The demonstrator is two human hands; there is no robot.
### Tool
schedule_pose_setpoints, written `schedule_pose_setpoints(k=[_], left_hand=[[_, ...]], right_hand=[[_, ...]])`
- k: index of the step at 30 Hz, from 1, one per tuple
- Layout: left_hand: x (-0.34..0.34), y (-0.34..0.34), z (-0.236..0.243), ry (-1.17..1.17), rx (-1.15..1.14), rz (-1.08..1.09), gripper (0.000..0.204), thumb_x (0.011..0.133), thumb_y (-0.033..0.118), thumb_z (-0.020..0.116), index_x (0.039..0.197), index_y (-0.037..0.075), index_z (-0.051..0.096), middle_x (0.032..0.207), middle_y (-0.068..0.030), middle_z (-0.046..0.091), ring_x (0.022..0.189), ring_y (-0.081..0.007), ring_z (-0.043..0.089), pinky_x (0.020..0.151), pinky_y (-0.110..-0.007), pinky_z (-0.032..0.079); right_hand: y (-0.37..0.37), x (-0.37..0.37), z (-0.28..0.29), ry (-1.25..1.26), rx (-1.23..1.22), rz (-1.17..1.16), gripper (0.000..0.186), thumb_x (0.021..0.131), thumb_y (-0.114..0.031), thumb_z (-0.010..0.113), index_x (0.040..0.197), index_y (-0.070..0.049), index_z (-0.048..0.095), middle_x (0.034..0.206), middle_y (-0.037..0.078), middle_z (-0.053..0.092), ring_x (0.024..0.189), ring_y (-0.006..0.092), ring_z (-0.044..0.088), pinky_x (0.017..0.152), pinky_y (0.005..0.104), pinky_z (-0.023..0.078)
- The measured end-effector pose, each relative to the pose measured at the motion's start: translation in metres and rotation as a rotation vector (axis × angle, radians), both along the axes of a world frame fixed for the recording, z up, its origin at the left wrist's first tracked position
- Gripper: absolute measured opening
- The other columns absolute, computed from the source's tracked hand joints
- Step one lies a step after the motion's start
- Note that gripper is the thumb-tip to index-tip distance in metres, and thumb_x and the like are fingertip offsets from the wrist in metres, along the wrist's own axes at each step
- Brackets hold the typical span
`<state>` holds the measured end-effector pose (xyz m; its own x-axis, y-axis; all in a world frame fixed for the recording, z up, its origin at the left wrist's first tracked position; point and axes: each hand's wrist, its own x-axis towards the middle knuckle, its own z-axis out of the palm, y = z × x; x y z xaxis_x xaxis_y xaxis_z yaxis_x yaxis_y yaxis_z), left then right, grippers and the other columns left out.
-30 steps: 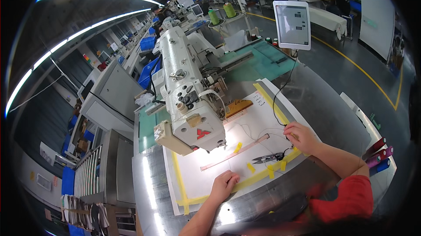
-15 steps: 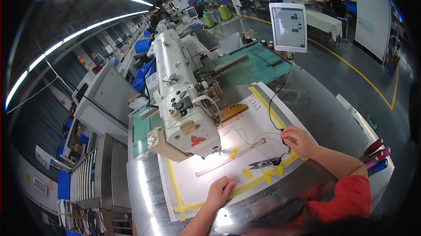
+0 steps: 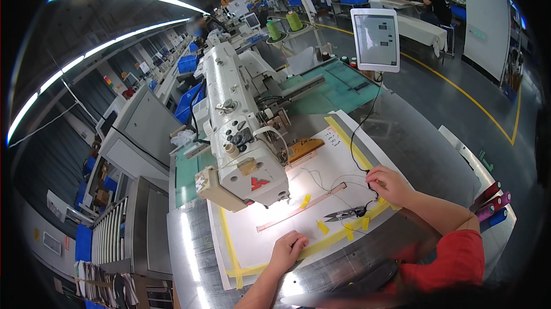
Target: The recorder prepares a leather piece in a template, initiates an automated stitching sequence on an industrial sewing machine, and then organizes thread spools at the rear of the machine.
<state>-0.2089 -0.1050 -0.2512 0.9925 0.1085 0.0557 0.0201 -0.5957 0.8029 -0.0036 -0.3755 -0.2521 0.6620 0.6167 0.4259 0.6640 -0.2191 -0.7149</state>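
A white sewing machine [image 3: 241, 137] stands over a white template board [image 3: 298, 217] edged with yellow tape. My left hand [image 3: 288, 250] rests flat on the board's near edge, fingers curled, holding nothing. My right hand [image 3: 389, 185] lies at the board's right edge, pinching a thin thread or black cable between its fingertips. Black thread snips [image 3: 346, 214] lie on the board just left of that hand. A long pale strip [image 3: 301, 207] lies diagonally under the machine's needle area.
A tablet screen [image 3: 376, 39] on a stand rises behind the board, its black cable trailing down. Green panels [image 3: 338, 85] lie behind the machine. Coloured tape rolls [image 3: 492, 203] sit at the table's right edge. Other people work at distant tables.
The view has shifted closer and slightly lower. My right hand has slid a little toward the snips along the board's right edge. My left hand stays on the near edge.
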Motion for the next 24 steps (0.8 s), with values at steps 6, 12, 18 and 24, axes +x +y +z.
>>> schedule_pose_setpoints(k=[6,12,18,24], left_hand=[[-0.0002,-0.0004,0.0016,0.011,-0.003,0.001,0.014,0.086,0.011,0.052,0.082,0.001,0.061,0.071,-0.0070,0.055,0.063,-0.0175,0.053,0.059,-0.026,0.042],[0.0000,-0.0008,0.0013,-0.002,-0.001,-0.005,0.013,0.086,0.010,0.051,0.081,0.001,0.060,0.071,-0.0070,0.055,0.062,-0.0184,0.053,0.059,-0.027,0.042],[0.0001,0.0001,0.0005,0.013,0.010,-0.010,0.013,0.085,0.010,0.052,0.081,0.001,0.060,0.071,-0.0071,0.055,0.063,-0.0185,0.053,0.059,-0.027,0.042],[0.0000,-0.0004,0.0006,-0.010,0.001,-0.008,0.013,0.086,0.010,0.052,0.081,0.001,0.060,0.070,-0.0068,0.054,0.062,-0.0184,0.052,0.058,-0.027,0.042]], right_hand=[[0.0003,0.0013,-0.0017,-0.012,-0.002,0.006,0.008,0.080,-0.004,0.055,0.086,-0.002,0.060,0.093,0.008,0.057,0.079,0.0214,0.058,0.068,0.0283,0.047],[0.0000,0.0014,-0.0024,-0.011,-0.004,0.003,0.008,0.080,-0.005,0.055,0.086,-0.002,0.060,0.093,0.008,0.057,0.077,0.0216,0.058,0.066,0.0284,0.046],[0.0000,0.0014,-0.0014,-0.001,-0.012,0.006,0.007,0.080,-0.004,0.056,0.085,-0.002,0.060,0.093,0.008,0.057,0.078,0.0210,0.058,0.067,0.0281,0.047],[0.0004,0.0007,-0.0004,0.000,-0.017,0.008,0.007,0.080,-0.004,0.056,0.085,-0.002,0.060,0.092,0.008,0.057,0.078,0.0212,0.058,0.067,0.0281,0.047]])
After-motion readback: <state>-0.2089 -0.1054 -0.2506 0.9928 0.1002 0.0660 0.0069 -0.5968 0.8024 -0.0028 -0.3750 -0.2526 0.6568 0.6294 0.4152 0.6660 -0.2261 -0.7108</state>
